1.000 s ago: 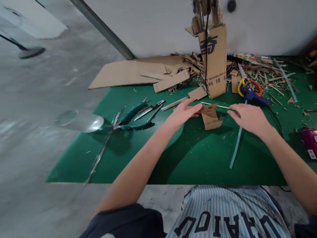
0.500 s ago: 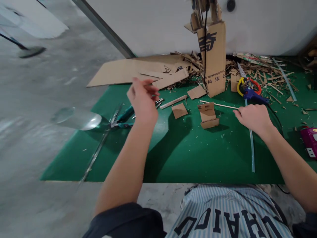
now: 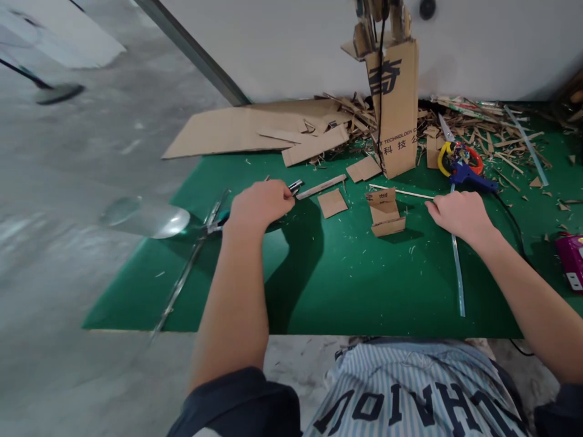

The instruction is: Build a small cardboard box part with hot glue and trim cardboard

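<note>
The teal-handled metal pliers (image 3: 218,220) lie at the left of the green cutting mat (image 3: 355,285), mostly under your left hand (image 3: 259,203), which curls over them; can't tell if it's gripping. Grab both handles, clear of the utility knife (image 3: 295,185). Your right hand (image 3: 458,213) pins the long clear plastic strip (image 3: 458,276) flat.

The mat (image 3: 364,273) was green and matt, maybe rubber or plastic. At 12 o'clock a tall box (image 3: 397,109) was brown cardboard, rough and dull. Cardboard scraps (image 3: 483,136) at 1 o'clock looked dry and stringy. At 9 o'clock the pliers (image 3: 218,220) had shiny metal and smooth teal plastic. The floor (image 3: 91,182) looked like hard grey concrete.
</note>
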Tool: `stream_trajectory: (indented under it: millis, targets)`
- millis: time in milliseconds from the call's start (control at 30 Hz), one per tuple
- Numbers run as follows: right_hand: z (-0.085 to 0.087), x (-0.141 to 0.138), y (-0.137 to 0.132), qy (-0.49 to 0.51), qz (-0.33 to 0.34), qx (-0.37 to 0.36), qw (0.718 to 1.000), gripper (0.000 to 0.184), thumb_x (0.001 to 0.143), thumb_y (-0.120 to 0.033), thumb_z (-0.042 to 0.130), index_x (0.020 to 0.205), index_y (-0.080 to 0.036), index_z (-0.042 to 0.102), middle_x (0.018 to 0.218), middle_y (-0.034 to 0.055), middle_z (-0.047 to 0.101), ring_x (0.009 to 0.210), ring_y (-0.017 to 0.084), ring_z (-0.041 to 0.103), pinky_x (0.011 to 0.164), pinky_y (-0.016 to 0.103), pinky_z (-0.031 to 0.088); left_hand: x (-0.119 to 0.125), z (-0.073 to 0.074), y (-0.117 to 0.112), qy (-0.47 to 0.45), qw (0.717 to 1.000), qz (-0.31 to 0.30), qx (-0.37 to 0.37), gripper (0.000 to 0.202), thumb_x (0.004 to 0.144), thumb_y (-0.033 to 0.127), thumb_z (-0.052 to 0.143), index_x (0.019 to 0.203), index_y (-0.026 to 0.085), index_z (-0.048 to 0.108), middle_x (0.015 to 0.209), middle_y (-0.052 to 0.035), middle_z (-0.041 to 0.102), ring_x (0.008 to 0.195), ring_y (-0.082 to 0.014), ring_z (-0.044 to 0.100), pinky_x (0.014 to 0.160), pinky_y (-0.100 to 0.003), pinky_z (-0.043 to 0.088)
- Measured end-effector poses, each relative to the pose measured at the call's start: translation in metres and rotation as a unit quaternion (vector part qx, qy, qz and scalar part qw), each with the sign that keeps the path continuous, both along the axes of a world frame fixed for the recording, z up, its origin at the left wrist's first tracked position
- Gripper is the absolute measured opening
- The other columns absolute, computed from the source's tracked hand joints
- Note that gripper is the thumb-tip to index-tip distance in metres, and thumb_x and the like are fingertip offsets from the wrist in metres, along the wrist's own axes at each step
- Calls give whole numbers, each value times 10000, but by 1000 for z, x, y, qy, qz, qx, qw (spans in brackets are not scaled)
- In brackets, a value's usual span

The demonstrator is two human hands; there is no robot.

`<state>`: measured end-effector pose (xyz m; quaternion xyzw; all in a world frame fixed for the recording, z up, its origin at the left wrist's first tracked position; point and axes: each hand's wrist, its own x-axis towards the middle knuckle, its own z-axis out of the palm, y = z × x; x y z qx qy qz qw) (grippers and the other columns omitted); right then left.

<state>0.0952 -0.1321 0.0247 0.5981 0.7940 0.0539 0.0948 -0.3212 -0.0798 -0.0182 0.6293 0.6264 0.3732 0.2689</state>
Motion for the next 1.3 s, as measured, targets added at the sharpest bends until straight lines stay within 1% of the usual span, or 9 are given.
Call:
stream_trajectory:
  millis: [133,300,433,500,633,767,967,1100,1300]
  targets:
    - [-1,0,-1,5,1,9,1000,518,1030,-368,317,936,-158,781,806,159,760,795,305,745,576,334,240,10,5,-1,137,987,70,-41,331,562,198,838,462,246,526,475,3,297,944,-376,587,1089,-710,287]
    - [-1,0,-6,58,37,53,996,577,1052,-390,252,887,-162,756,775,134,757,704,249,697,566,334,233,47,50,-17,196,973,120,23,210,697,211,744,622,237,550,593,-12,428,956,-344,592,1097,-657,336]
    - [3,-3,-20,184,124,67,973,510,1045,-437,332,975,-153,750,832,115,765,773,242,699,584,332,311,107,85,-46,136,977,16,163,56,776,250,668,800,224,625,797,-29,629,787,-216,607,917,-461,509]
    - [3,-10,-29,287,181,42,940,445,1008,-469,449,1176,-144,702,934,108,772,843,241,706,628,323,382,142,90,-61,8,990,-71,118,98,794,297,653,828,206,639,755,-20,650,668,-173,605,693,-360,541]
    - [-5,-26,-43,474,171,-65,861,511,957,-452,559,1352,-130,533,1021,104,752,797,201,687,639,304,459,199,78,-80,-120,981,-150,27,81,810,260,639,809,182,617,767,-12,681,645,-123,626,618,-263,541]
    - [-13,-29,-40,554,117,-56,823,324,980,-250,422,1268,-144,526,832,41,687,650,150,595,617,287,452,210,65,-82,-113,981,-152,51,171,888,349,639,927,182,633,900,-45,725,778,-144,682,709,-271,572]
    - [-6,-16,-30,523,92,19,847,314,983,-244,402,1211,-136,589,657,-25,546,537,125,463,546,267,345,172,65,-84,191,958,-212,29,385,859,402,701,1162,170,649,1183,-116,721,1097,-283,657,935,-436,534]
    - [-9,-14,-33,496,73,26,865,341,978,-252,403,1223,-118,598,644,-22,551,526,125,461,550,266,347,169,49,-85,254,942,-214,-36,168,918,262,611,1017,171,711,1010,-98,763,961,-269,696,824,-397,534]
    - [-15,-12,-40,410,78,77,906,428,979,-282,363,1270,-113,629,757,55,685,571,153,545,560,280,341,197,30,-77,263,953,-150,18,202,918,289,650,1063,159,705,943,-104,768,849,-247,710,736,-355,529]
